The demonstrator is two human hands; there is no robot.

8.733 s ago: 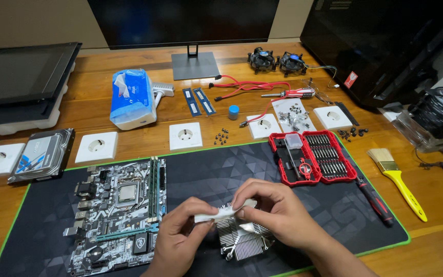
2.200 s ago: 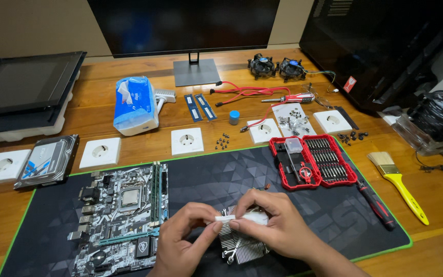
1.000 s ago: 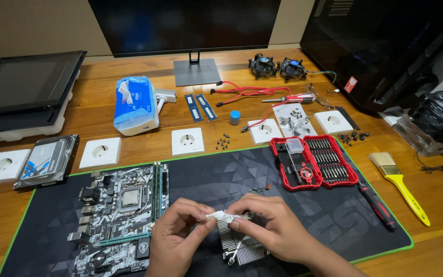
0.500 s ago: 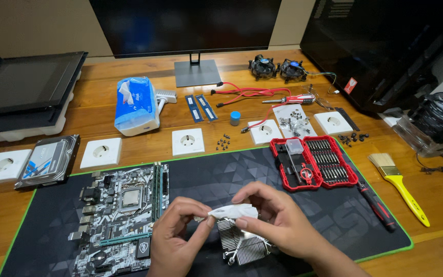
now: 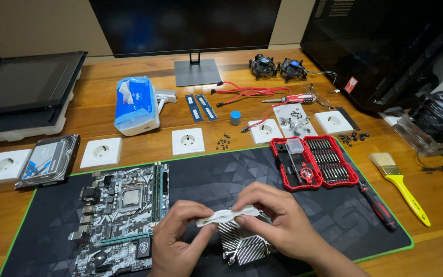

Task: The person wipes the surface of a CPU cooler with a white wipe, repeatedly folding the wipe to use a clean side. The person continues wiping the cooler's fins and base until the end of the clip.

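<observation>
Both hands meet over the near edge of the dark desk mat (image 5: 216, 174). My left hand (image 5: 178, 238) and my right hand (image 5: 275, 220) pinch the two ends of a folded white tissue (image 5: 226, 214) and hold it just above a finned metal heatsink (image 5: 242, 245) that rests on the mat. Part of the heatsink is hidden under my right hand. A motherboard (image 5: 121, 215) with its processor socket lies on the mat to the left of my left hand.
A red screwdriver bit set (image 5: 314, 161), a black screwdriver (image 5: 378, 205) and a yellow-handled brush (image 5: 401, 187) lie to the right. Behind are white wall sockets (image 5: 188, 141), a tissue pack (image 5: 135, 105), memory sticks (image 5: 201, 106), a hard drive (image 5: 49, 160), two fans (image 5: 278, 67), loose screws and a monitor stand (image 5: 197, 72).
Both hands have kept working the tissue above the heatsink, folding and stretching it between the fingertips. It now sits flatter and slightly higher than a second ago.
</observation>
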